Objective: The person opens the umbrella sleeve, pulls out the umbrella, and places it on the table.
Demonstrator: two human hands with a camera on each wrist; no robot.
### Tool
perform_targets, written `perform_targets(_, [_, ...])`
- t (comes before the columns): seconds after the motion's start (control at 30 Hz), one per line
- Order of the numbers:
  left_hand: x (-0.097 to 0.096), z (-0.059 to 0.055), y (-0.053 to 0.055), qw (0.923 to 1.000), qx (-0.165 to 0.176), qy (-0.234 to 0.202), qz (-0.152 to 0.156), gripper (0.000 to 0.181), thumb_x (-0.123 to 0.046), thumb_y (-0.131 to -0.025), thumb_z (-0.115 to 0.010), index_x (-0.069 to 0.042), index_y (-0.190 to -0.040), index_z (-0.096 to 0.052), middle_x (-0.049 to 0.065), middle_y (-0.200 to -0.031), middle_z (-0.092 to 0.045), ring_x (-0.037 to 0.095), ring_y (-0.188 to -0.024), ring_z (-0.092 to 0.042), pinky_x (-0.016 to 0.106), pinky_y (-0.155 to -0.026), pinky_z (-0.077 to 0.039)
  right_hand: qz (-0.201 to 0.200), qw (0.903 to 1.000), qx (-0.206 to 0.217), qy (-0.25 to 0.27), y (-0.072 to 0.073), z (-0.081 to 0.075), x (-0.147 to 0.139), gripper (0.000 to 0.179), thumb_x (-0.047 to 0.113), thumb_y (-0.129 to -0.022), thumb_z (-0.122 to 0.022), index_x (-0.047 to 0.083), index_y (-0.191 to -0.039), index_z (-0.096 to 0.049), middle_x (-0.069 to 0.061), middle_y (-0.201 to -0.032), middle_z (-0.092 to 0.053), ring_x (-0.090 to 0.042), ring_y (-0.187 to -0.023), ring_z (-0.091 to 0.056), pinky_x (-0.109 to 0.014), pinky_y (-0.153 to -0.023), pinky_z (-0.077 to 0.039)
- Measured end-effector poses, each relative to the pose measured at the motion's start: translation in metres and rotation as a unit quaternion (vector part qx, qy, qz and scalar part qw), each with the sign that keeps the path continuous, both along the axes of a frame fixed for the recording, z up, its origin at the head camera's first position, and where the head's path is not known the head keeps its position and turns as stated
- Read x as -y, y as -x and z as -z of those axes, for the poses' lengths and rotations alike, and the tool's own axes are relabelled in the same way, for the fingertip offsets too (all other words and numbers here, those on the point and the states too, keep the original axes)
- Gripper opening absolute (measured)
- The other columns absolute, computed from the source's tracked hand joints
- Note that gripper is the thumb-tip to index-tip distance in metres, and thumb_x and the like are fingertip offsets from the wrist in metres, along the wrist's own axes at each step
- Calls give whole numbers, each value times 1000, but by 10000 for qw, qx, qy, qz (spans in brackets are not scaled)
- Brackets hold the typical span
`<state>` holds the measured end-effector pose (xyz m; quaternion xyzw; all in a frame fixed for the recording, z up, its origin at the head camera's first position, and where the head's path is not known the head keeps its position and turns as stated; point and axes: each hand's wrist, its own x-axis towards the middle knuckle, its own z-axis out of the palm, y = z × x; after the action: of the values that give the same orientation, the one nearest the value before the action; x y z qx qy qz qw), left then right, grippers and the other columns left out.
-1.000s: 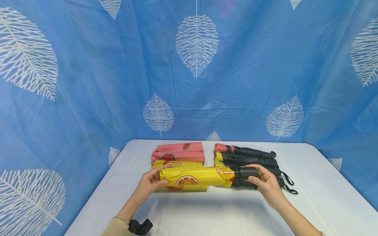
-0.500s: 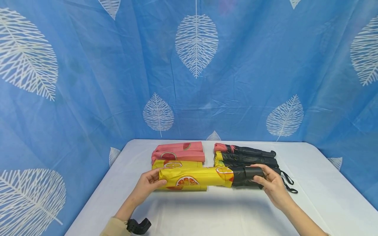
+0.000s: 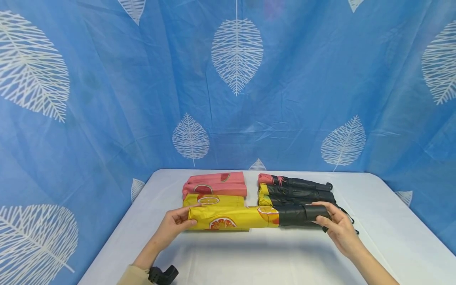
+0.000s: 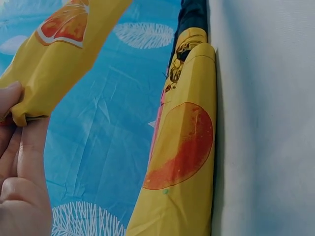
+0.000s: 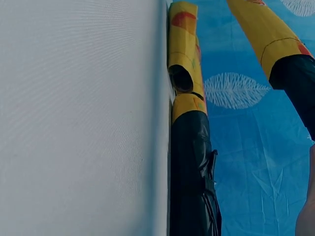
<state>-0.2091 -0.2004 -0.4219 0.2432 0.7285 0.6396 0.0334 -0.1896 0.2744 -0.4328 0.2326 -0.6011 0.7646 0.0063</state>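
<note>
A yellow umbrella sleeve with orange-slice prints (image 3: 231, 217) is held level above the white table. My left hand (image 3: 170, 227) pinches its left end between thumb and fingers. Out of the sleeve's right end sticks a folded black umbrella (image 3: 293, 215). Thumb and fingers of my right hand (image 3: 340, 229) grip its black handle end. In the left wrist view, fingers (image 4: 32, 147) press up against the sleeve's bunched end. The right wrist view shows the black umbrella (image 5: 298, 91) emerging from the sleeve's mouth; only an edge of that hand shows.
Two pink sleeves with watermelon prints (image 3: 213, 188) lie at the back left of the table. Yellow sleeves (image 3: 222, 199) lie in front of them, partly covered by the held one. Several folded black umbrellas (image 3: 299, 192) form a row at the right. Blue leaf-patterned cloth (image 3: 278, 130) hangs behind.
My right hand has moved right with the umbrella's handle, and more black now shows past the sleeve. My left hand has shifted slightly left with the sleeve's end.
</note>
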Motion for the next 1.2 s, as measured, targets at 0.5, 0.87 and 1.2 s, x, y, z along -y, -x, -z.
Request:
perform_targets(0.5, [12,3,-4,9998,106,-62,-150,34,-3,-92,-60,15,-120,-55,1,-102,-69,13,-85,-62,27,-73,-53,154,9994,44,316,-11,1,-28,41,-9,-98,-35,12,-126,-58,0,-120,-57,-17,-102,-63,-21,-85,-48])
perform_targets(0.87, [24,6,-7,9993,61,-19,-367,38,-3,-92,-59,17,-124,-51,-2,-106,-69,13,-89,-63,27,-75,-53,82,9978,138,638,-18,7,-46,44,-11,-98,-32,10,-126,-59,0,-120,-60,-18,-103,-63,-22,-90,-46])
perform_targets(1.2, [33,7,-11,9982,102,37,-593,37,-2,-91,-60,19,-121,-52,-3,-103,-69,12,-90,-64,27,-75,-54,137,9976,365,578,-24,8,-67,45,-11,-98,-32,11,-125,-60,0,-119,-61,-19,-101,-64,-19,-79,-50])
